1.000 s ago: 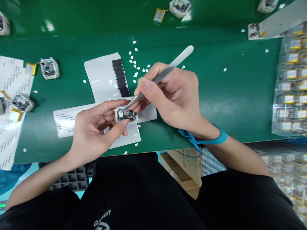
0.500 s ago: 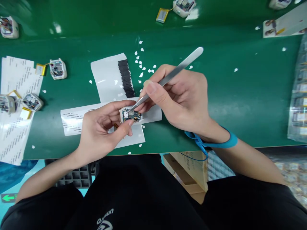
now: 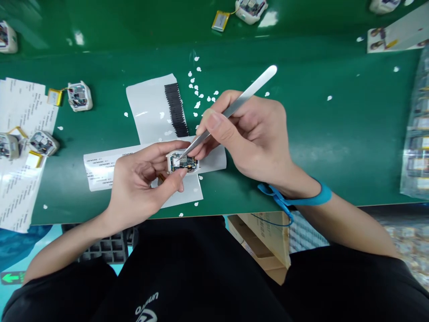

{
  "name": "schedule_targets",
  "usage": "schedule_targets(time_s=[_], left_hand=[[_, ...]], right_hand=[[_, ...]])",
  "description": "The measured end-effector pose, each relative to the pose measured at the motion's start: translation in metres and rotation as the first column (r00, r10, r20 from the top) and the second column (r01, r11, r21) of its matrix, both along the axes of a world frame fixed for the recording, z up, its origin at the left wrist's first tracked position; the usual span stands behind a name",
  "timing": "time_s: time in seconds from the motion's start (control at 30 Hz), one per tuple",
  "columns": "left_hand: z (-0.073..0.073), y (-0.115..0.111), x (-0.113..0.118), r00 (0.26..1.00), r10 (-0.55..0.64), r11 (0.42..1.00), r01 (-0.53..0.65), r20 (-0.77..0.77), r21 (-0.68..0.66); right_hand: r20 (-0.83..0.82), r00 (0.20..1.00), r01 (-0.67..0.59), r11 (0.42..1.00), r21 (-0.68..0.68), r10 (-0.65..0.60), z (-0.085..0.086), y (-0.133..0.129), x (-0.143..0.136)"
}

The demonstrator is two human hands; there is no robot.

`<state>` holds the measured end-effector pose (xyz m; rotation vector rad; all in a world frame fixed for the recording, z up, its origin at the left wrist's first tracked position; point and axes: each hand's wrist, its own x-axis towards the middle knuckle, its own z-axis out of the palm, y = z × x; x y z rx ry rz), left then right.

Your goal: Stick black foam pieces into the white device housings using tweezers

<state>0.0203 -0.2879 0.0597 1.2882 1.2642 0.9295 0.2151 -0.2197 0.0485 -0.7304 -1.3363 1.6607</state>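
Tweezers (image 3: 248, 95), pinched in the right hand (image 3: 256, 138), point into the uncovered device (image 3: 189, 161), which the left hand (image 3: 142, 179) grips over white sheets (image 3: 214, 157). Delicate work inside seems underway; the next move probably calls for steadiness.

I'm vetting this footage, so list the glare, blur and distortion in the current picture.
Head view: white glare on the glossy green tabletop, upper left; head view: clear plastic tray blurred at the right edge; head view: bare right forearm seemingly stretched toward the lower corner; head view: long silver metal tweezers fairly sharp.
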Motion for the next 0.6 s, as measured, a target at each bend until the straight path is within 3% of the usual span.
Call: schedule_targets(time_s=[0.6], left_hand=[[-0.0029,0.0,-0.0008,1.0,0.007,1.0,-0.007,-0.016,-0.01]], right_hand=[[0.129,0.991,0.036,0.998,0.05,-0.042,0.0002,-0.0078,0.0]])
